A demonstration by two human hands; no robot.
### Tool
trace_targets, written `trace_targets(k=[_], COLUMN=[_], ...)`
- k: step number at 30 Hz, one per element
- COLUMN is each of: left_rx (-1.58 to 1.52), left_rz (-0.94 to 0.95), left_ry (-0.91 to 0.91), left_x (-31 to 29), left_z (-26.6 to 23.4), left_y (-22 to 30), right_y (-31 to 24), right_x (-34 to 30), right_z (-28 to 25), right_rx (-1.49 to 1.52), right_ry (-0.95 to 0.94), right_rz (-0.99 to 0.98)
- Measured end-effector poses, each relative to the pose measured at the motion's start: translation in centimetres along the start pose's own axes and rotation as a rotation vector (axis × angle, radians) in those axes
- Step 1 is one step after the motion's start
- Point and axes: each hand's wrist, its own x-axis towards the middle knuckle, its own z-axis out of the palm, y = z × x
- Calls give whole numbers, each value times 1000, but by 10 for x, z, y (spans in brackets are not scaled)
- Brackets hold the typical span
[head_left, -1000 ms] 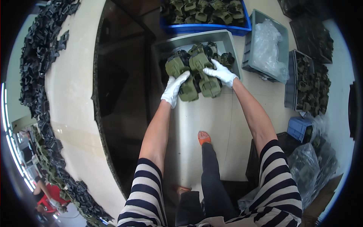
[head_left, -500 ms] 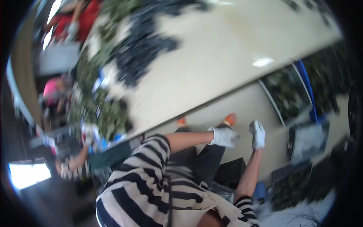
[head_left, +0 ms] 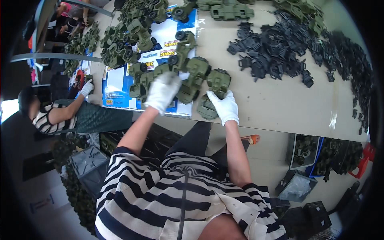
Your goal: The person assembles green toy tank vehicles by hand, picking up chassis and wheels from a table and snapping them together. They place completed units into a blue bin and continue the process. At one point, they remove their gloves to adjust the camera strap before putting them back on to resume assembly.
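Toy vehicle point(head_left: 219, 81) in right hand point(head_left: 225, 107), lengthwise outward, front unclear

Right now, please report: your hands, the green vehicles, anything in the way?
Right hand touching green vehicle. Left hand blurred, at other green vehicles; hold unclear. More crowded leftward; black parts piled right, clear of both hands.
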Motion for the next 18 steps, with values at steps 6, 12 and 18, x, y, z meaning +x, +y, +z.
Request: trace_targets(k=[6, 12, 18], left_rx=[256, -373, -777], left_rz=[-69, -311, -146], left_ry=[58, -529, -335], left_x=[120, 200, 122], left_z=[2, 52, -99], left_y=[21, -51, -41], right_y=[34, 15, 11], right_x=[21, 17, 19], right_z=[38, 42, 43], right_rx=[37, 300, 369], right_ry=[270, 115, 146], right_rz=[1, -10, -53])
